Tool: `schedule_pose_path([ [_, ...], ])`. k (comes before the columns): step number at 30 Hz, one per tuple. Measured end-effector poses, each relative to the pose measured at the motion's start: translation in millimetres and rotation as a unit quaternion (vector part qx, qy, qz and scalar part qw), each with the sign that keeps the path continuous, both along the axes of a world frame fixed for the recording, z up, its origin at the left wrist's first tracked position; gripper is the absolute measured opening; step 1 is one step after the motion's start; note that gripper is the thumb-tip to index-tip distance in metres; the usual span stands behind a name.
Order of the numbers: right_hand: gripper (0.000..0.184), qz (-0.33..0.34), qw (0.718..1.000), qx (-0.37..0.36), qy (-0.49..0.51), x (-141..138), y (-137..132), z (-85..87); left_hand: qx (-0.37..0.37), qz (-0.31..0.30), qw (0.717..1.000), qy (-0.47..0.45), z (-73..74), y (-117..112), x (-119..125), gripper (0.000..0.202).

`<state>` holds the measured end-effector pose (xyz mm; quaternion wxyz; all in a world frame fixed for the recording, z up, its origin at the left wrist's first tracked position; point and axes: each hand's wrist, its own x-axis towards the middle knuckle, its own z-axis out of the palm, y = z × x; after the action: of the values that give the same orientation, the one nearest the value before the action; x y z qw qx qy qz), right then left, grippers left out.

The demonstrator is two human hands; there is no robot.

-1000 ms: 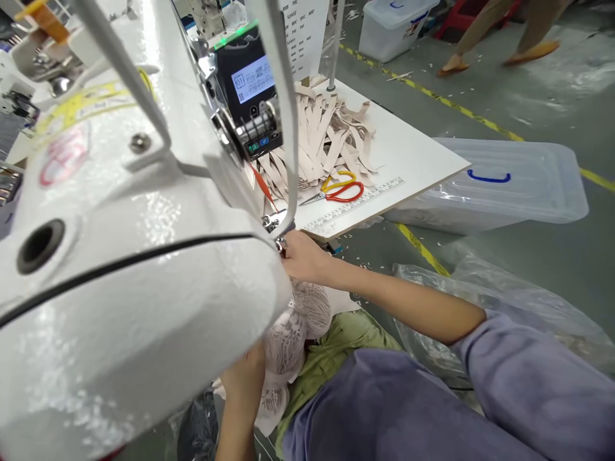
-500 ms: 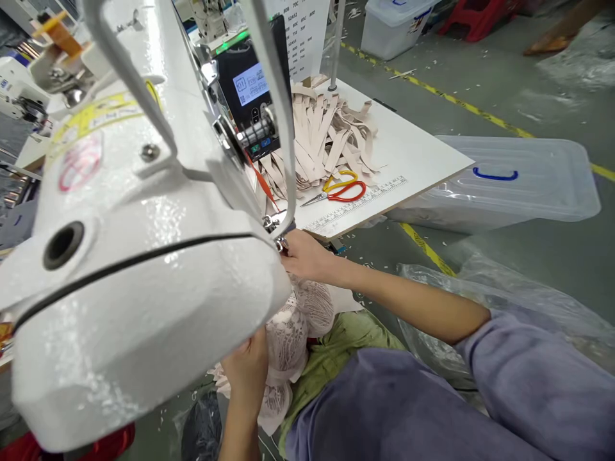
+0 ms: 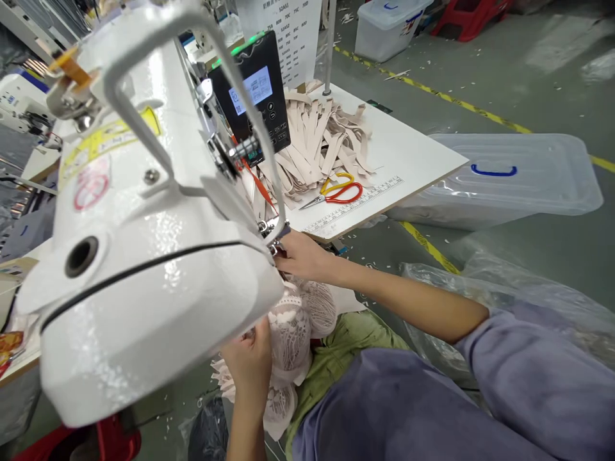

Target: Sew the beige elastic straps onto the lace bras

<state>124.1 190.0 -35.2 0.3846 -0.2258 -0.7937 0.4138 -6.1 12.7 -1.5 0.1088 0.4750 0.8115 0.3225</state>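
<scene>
A white sewing machine (image 3: 158, 307) fills the left of the view and hides its needle area. At its near edge, my left hand (image 3: 252, 355) is closed on the pale pink lace bra (image 3: 291, 323), the thumb up and the fingertips partly behind the machine head. My right hand (image 3: 305, 257) reaches in by the metal parts at the machine's end, fingers bent on the upper edge of the bra; their tips are hidden. Lace cups hang between my hands and rest against the green cloth (image 3: 353, 336) on my lap.
Scissors (image 3: 339, 190) with red and yellow handles lie on the white tabletop (image 3: 408, 150), beside a heap of beige fabric strips (image 3: 319, 141). A control panel (image 3: 254, 96) stands behind the machine's guard. Lidded plastic boxes (image 3: 519, 179) and plastic sheeting (image 3: 446, 288) are on the floor.
The view has shifted slightly, so the machine head sits a little differently in the picture. Both hands stay at the bra near the machine. A foot at the upper right has gone from view.
</scene>
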Motion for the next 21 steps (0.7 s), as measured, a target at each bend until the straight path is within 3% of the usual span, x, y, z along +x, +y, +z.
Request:
schedule_pose_path([
  [3,0.018,-0.009,1.0,-0.016,-0.006,-1.9,-1.2,2.7,-0.032,-0.002,0.994,-0.109,1.1,2.5,-2.9,0.025],
  [7,0.007,-0.032,0.998,-0.052,0.006,-4.2,-7.7,10.7,-0.069,-0.036,0.957,-0.28,1.4,4.1,-1.1,0.042],
  [9,0.004,-0.034,0.997,-0.073,0.018,-0.6,-12.8,15.6,-0.097,-0.048,0.899,-0.423,-1.7,0.2,5.3,0.047],
  [11,0.005,-0.019,0.994,-0.106,0.026,9.6,-18.9,21.7,-0.127,-0.062,0.812,-0.566,-7.6,-7.2,17.0,0.047],
  [13,0.012,0.014,0.989,-0.145,0.028,27.0,-25.6,29.6,-0.132,-0.081,0.739,-0.656,-15.5,-16.6,34.1,0.048],
  [14,0.015,0.034,0.985,-0.165,0.029,37.6,-29.0,34.1,-0.123,-0.087,0.718,-0.679,-19.8,-21.3,44.1,0.049],
  [18,0.017,0.107,0.963,-0.243,0.049,78.3,-40.2,47.9,-0.077,-0.076,0.695,-0.711,-35.8,-37.2,85.0,0.052],
  [20,0.018,0.125,0.94,-0.308,0.075,92.9,-45.6,47.3,-0.08,-0.07,0.705,-0.701,-40.5,-42.9,103.0,0.057],
  [21,0.018,0.127,0.921,-0.355,0.093,99.4,-48.7,44.8,-0.092,-0.065,0.724,-0.68,-41.2,-45.1,112.0,0.059],
])
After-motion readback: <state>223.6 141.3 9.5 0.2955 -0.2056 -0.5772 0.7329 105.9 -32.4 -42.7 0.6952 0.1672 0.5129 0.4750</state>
